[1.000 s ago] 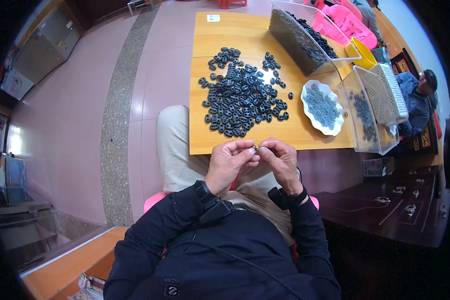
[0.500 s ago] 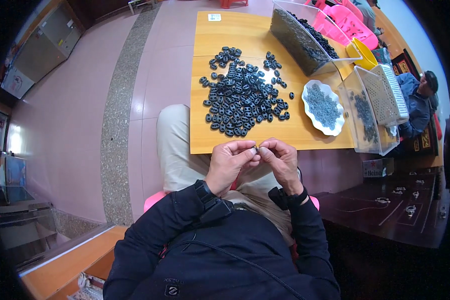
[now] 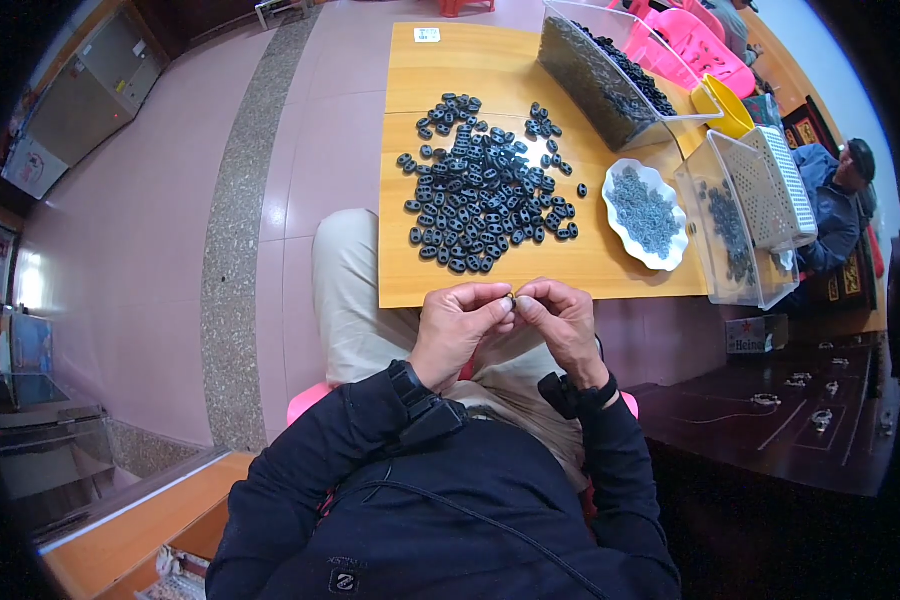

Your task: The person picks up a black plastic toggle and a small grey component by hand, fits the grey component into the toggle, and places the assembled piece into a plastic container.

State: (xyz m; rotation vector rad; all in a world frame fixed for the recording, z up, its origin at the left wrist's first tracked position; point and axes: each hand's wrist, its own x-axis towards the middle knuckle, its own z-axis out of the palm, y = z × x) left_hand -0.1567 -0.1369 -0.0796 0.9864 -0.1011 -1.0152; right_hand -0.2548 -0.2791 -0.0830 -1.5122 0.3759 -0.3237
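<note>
My left hand (image 3: 458, 325) and my right hand (image 3: 563, 325) meet just off the table's near edge, thumbs and fingertips pinched together. Between them is a tiny dark thing (image 3: 512, 297) with a yellowish glint, mostly covered by the fingers and too small to name. Beyond my hands, a loose pile of black oval pieces (image 3: 480, 185), each with two holes, lies on the wooden table (image 3: 440, 70). To the right of the pile stands a white scalloped dish (image 3: 679, 240) with many small grey pieces (image 3: 645, 215) in it.
A large clear bin (image 3: 582, 75) of black pieces stands at the back right, beside a yellow container (image 3: 727, 108). Nearer is another clear bin (image 3: 700, 200), with a perforated white basket (image 3: 765, 195) resting in it. A person (image 3: 832, 205) sits farther right.
My fingertips have shifted very slightly around the tiny thing. Both hands stay pinched in nearly the same place; the pile, dish and bins look the same.
</note>
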